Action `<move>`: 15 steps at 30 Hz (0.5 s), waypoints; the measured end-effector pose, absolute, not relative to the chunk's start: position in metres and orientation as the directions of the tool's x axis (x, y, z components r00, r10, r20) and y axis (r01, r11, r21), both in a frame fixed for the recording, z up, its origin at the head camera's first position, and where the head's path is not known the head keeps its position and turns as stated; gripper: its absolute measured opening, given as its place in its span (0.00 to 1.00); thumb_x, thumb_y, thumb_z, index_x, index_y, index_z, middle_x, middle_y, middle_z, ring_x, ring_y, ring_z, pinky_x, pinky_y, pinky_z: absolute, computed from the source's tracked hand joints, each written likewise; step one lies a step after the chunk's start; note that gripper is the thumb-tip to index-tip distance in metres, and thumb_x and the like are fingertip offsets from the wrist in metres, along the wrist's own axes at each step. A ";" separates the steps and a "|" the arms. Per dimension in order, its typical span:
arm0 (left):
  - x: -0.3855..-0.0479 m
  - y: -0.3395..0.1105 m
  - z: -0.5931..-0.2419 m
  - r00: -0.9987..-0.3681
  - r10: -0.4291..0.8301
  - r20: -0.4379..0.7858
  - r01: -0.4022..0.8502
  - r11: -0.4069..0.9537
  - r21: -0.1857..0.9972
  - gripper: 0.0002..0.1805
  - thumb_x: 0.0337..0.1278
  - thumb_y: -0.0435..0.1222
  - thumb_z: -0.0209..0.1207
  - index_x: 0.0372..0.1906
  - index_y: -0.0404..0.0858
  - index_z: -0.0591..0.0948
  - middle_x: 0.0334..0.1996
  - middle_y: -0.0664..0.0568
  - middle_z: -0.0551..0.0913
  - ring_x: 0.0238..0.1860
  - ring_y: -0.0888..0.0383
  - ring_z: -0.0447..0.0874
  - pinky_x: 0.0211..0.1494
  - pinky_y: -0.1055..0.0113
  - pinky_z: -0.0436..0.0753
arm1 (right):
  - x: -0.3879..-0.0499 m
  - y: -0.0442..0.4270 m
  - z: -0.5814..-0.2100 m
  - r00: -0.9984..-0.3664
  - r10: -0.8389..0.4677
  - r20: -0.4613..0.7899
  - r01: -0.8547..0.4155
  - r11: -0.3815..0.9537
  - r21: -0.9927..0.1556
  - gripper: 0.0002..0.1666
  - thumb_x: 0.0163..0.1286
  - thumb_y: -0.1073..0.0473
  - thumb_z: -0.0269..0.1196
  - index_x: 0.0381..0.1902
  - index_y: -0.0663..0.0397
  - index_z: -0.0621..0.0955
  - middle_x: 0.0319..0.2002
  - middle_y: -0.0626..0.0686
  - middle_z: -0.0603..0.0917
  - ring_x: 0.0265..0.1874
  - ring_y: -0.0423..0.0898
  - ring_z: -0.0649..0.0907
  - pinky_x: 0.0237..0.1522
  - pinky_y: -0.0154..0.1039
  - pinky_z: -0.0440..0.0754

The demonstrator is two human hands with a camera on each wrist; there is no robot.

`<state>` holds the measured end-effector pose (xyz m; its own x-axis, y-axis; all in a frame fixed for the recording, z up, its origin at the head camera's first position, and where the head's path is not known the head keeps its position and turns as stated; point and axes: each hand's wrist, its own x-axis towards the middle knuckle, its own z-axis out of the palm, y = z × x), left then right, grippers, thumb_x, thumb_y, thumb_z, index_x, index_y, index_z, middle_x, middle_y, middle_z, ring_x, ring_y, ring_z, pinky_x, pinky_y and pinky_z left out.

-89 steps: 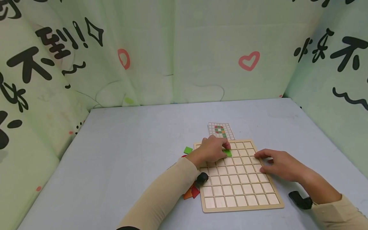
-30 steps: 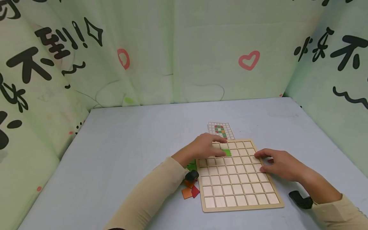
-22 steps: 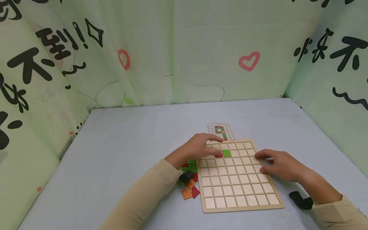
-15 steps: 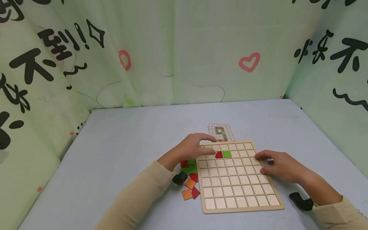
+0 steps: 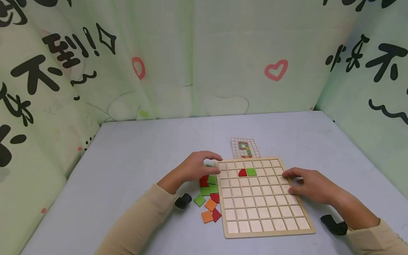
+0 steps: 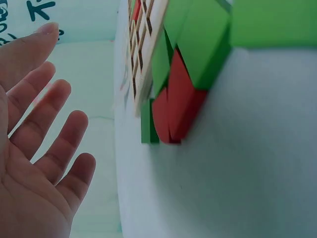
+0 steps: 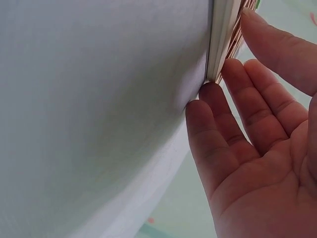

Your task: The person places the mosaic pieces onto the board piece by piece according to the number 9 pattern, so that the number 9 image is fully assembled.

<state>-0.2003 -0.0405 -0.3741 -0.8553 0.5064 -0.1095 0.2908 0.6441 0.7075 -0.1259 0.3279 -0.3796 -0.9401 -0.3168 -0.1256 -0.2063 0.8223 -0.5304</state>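
Observation:
A light wooden grid board (image 5: 264,234) lies on the table. One red quarter-round tile (image 5: 242,172) and a green square tile (image 5: 251,171) sit side by side in its second row from the far edge. My left hand (image 5: 194,166) hovers at the board's far left corner, thumb and fingers spread apart with nothing between them. Beneath and beside it lie loose green tiles (image 5: 205,191) and red tiles (image 5: 204,181), some overlapping. My right hand (image 5: 313,182) touches the board's right edge with its thumb and fingertips, which are relaxed and spaced apart.
A printed grid card (image 5: 251,150) with a coloured pattern lies beyond the board, partly hidden by its far edge. Orange tiles (image 5: 207,216) and another red tile (image 5: 216,214) lie left of the board. A pale green curtain (image 5: 191,60) encloses the table.
My left hand has let go of the red tile, now uncovered left of the green one, and drawn back left off the board over the loose tiles. The right hand stays in place.

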 end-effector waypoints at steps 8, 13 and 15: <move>-0.201 -0.056 -0.379 -0.872 0.463 -0.158 0.236 0.681 0.694 0.19 0.61 0.43 0.68 0.57 0.50 0.84 0.60 0.52 0.79 0.63 0.52 0.72 0.59 0.55 0.77 | -0.125 0.326 -0.379 -0.942 -0.311 -0.128 -0.201 0.826 -0.527 0.29 0.60 0.56 0.73 0.57 0.60 0.79 0.54 0.60 0.82 0.50 0.60 0.82 0.51 0.55 0.79; -0.200 -0.064 -0.383 -0.873 0.458 -0.165 0.225 0.680 0.698 0.19 0.60 0.42 0.68 0.57 0.50 0.84 0.59 0.51 0.80 0.62 0.51 0.72 0.59 0.53 0.77 | -0.125 0.327 -0.379 -0.941 -0.313 -0.124 -0.206 0.827 -0.522 0.29 0.60 0.56 0.73 0.57 0.60 0.79 0.54 0.59 0.82 0.50 0.60 0.82 0.51 0.55 0.79; -0.200 -0.066 -0.384 -0.875 0.453 -0.172 0.216 0.682 0.699 0.19 0.59 0.42 0.68 0.56 0.50 0.84 0.58 0.51 0.80 0.62 0.51 0.72 0.60 0.53 0.76 | -0.125 0.326 -0.379 -0.942 -0.313 -0.124 -0.206 0.828 -0.521 0.28 0.60 0.56 0.73 0.57 0.60 0.79 0.54 0.60 0.82 0.50 0.59 0.82 0.51 0.54 0.79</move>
<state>-0.2004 -0.0664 -0.3842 -0.8747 0.4530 -0.1723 0.2156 0.6821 0.6988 -0.1251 0.3263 -0.3792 -0.9417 -0.3127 -0.1242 -0.2064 0.8284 -0.5208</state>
